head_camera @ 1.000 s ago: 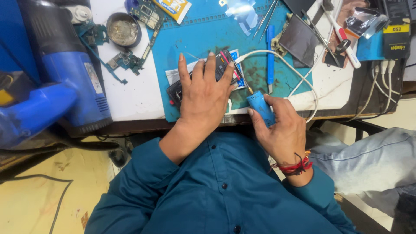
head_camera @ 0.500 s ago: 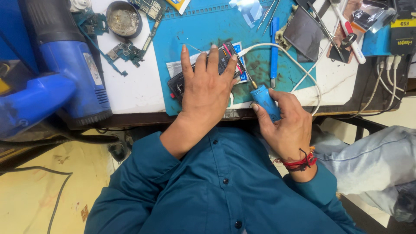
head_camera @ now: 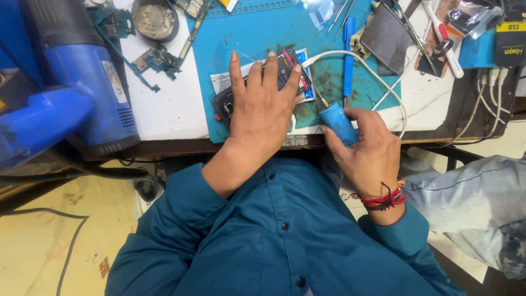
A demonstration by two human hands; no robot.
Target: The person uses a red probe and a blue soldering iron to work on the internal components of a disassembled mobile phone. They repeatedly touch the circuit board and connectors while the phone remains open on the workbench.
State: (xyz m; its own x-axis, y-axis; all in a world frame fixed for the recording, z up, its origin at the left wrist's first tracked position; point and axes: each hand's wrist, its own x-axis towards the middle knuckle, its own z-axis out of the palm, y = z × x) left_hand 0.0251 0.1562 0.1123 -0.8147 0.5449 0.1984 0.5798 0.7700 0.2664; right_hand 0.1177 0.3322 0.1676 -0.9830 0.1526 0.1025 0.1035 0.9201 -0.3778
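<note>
Unmoved, left hand [head_camera: 263,107] presses flat on opened phone [head_camera: 285,71]; right hand [head_camera: 367,151] grips blue screwdriver [head_camera: 338,123], tip up-left.

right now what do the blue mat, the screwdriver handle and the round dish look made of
The blue mat looks like soft rubber or silicone: matte, with moulded ridges along its top edge. The screwdriver handle, held in the right hand, looks like smooth blue plastic with a slight sheen. The round dish seems to be dull, tarnished metal, though I can't be sure.
</note>
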